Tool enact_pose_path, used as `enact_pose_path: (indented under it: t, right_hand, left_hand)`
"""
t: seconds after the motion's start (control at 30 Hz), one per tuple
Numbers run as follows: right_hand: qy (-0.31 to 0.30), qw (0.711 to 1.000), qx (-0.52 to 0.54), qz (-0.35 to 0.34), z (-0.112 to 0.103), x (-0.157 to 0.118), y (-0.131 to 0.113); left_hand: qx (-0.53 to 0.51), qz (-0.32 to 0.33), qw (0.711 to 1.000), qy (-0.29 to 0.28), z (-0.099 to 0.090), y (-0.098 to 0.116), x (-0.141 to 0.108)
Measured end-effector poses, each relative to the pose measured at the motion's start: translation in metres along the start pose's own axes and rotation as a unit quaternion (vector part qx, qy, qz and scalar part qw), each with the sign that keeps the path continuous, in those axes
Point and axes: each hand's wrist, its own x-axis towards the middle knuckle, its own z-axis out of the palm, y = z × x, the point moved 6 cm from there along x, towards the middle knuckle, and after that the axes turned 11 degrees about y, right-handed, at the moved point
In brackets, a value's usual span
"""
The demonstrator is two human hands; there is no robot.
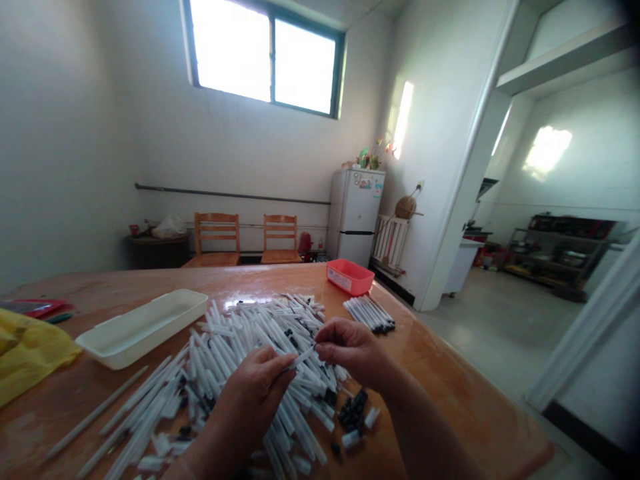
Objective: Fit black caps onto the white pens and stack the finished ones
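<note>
My left hand (260, 380) is closed round a whitish translucent pen barrel (303, 357), thumb along its top. At the barrel's far end, the thumb and forefinger of my right hand (347, 348) pinch together; a small dark tip shows there, too small to make out. Both hands are above a large heap of similar pen barrels (250, 333) with black bits among them. Just below my right hand, small black plugs (353, 412) lie in a loose pile. Beyond that hand, a neat row of barrels with black ends (369, 313) rests on the table.
The wooden table (450, 380) carries a long cream tray (145, 327) at left and a red plastic basket (350, 276) at the far right. A yellow plastic bag (35, 350) lies at the left edge. Two wooden chairs (217, 237) and a fridge (357, 207) stand behind.
</note>
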Motion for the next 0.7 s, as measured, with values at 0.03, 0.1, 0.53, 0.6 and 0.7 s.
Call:
enact_pose_path:
  t: [0.03, 0.1, 0.53, 0.6, 0.7]
  right_hand:
    - [-0.003, 1.000, 0.002, 0.004, -0.0002, -0.0001, 0.0013]
    - [-0.011, 1.000, -0.010, 0.009, -0.0002, -0.0006, 0.0036]
    - [0.009, 0.973, -0.214, -0.083, 0.0053, -0.0016, -0.0038]
    - [0.008, 0.973, -0.217, -0.084, 0.0063, -0.0009, -0.0006]
    - [0.003, 0.979, -0.194, -0.061, 0.0062, 0.0004, 0.0045]
  left_hand:
    - [-0.004, -0.001, 1.000, 0.001, -0.0003, 0.0006, 0.0002]
    - [-0.007, -0.004, 1.000, 0.003, -0.0008, 0.0015, 0.0006]
    - [-0.003, 0.021, 1.000, 0.010, -0.0005, 0.0069, -0.0005]
    - [-0.002, 0.021, 1.000, 0.013, -0.0008, 0.0079, -0.0001]
    - [-0.009, 0.011, 1.000, 0.019, -0.0018, 0.0074, 0.0004]
